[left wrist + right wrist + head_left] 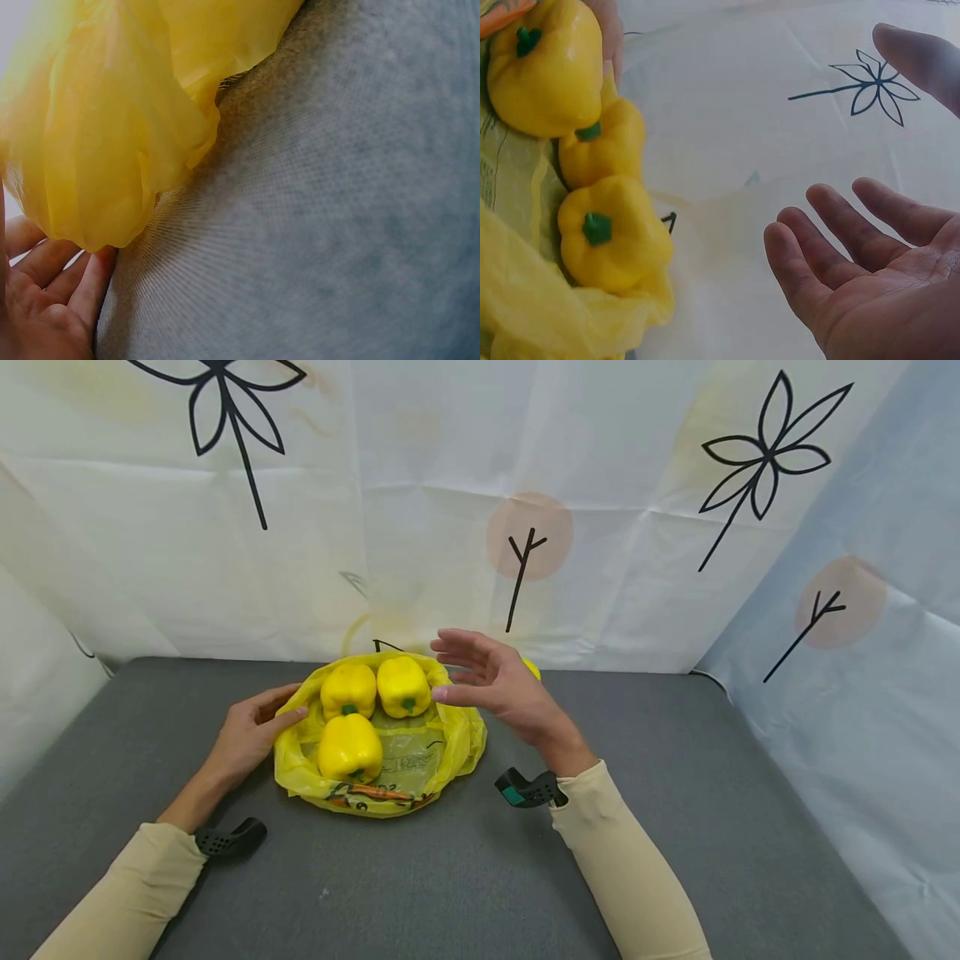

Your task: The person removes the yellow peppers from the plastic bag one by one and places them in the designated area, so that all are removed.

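Yellow bag [112,127]: looming nearest the left wrist camera, sitting toward the back edge of the grey table [637,760].
Peppers [349,745]: three lying inside, leaving bare floor front-right.
Left hand [246,735]: gripping the rim, thumb lapping over.
Right hand [498,685]: hovering by the right rim, holding nothing.
Open room: stretching rightward across the table.

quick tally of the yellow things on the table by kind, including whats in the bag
Yellow peppers: 3
Yellow plastic bag: 1
Partly hidden yellow thing behind the right hand, kind unclear: 1
Total: 5
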A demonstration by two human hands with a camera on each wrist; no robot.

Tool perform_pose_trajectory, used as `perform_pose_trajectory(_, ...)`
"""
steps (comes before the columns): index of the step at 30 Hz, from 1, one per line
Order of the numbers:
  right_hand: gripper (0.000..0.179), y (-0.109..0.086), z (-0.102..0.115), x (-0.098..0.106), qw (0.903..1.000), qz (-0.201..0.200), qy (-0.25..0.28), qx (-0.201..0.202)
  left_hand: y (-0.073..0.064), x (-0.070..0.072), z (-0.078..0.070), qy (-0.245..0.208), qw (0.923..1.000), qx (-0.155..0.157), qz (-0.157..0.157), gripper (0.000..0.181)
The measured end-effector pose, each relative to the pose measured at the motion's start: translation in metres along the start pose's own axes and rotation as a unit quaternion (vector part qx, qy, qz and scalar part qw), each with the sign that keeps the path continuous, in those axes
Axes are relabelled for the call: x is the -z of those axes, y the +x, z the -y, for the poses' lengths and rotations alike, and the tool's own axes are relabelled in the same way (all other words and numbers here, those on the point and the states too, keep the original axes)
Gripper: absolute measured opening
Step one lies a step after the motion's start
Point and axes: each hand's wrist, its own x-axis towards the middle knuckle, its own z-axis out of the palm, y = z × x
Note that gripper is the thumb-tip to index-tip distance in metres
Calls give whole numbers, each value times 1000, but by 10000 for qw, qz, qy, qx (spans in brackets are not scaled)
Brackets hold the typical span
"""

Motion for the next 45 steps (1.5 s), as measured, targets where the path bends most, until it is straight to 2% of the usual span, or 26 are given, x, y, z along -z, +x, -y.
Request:
perform_pose_trajectory(4,65,7,-1,-10,9999,59,141,-16,0,0,0,-6,10000,15,3,58)
perform_pose_trajectory(12,63,16,-14,-28,9990,209,219,-337,0,0,0,55,10000,-14,-27,58)
perform_pose_trajectory(23,63,21,-39,-37,9968,289,292,-688,0,-1,1,24,10000,45,-10,58)
perform_pose_trajectory(32,68,25,-56,-51,9942,449,123,-973,-1,0,-1,67,10000,25,-5,58)
perform_pose_trajectory(45,68,27,-74,-66,9919,543,-308,-1103,0,-1,-1,121,9999,42,-47,59)
